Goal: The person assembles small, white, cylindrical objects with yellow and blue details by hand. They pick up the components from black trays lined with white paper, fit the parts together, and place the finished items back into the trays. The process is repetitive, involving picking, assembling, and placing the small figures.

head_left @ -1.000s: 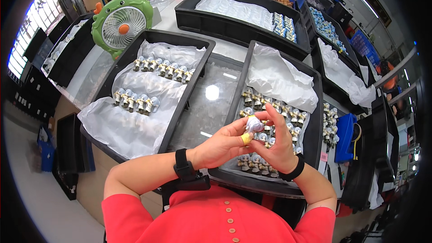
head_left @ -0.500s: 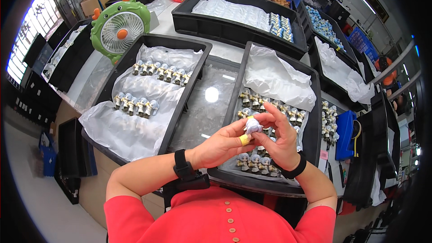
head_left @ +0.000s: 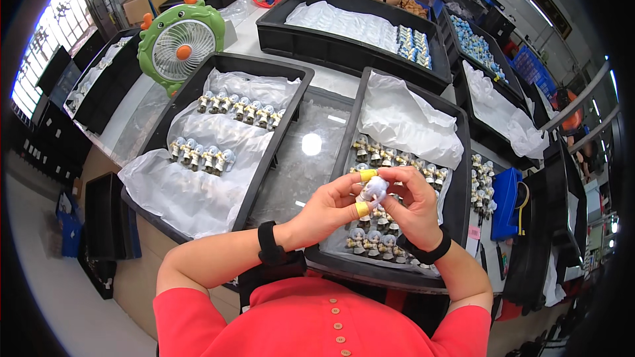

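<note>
The black right tray [head_left: 370, 270] lies beneath my hands; the black left tray [head_left: 282, 139] stands near a green fan [head_left: 182, 49]. My left hand [head_left: 331, 210], thumb and finger wrapped yellow, and my right hand [head_left: 417, 215] both grasp a figurine [head_left: 374, 188] above the right tray, partly hiding it. A pink label [head_left: 474, 233] is too small to read.

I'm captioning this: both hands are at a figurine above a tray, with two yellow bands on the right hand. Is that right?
Not quite: the head view shows the two yellow bands on the left hand, not the right hand. Both hands are at a figurine above a tray.
</note>
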A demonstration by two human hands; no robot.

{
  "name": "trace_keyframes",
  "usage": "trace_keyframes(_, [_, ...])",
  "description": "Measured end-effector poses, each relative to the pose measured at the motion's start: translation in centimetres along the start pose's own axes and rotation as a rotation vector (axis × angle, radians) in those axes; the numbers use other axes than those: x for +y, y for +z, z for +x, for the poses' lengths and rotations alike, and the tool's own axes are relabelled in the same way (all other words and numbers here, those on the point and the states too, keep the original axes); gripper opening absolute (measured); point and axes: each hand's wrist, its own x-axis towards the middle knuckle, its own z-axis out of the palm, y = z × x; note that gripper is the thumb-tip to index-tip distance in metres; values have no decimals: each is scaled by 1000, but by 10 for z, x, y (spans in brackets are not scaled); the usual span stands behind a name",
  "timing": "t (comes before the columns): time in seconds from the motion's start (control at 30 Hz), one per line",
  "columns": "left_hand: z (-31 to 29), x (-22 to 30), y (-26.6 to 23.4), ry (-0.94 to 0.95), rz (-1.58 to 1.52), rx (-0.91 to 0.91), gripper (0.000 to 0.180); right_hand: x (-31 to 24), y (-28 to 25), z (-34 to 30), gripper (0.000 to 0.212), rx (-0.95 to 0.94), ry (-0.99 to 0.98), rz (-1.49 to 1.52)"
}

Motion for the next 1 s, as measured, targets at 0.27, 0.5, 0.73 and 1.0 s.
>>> trace_keyframes(0.27, [1, -3, 7, 128, 127, 140, 54, -3, -1, 1, 36, -33, 67, 197])
trace_keyframes(0.5, [-3, 0, 8, 234, 488, 179, 57, 2, 0, 1, 36, -64, 52, 79])
trace_keyframes(0.73, [-4, 25, 6, 106, 861, 220, 42, 3, 3, 0, 37, -134, 14, -19])
trace_keyframes(1.0, [-14, 89, -8, 177, 1152, 215, 31, 3, -3, -2, 38, -69, 26, 35])
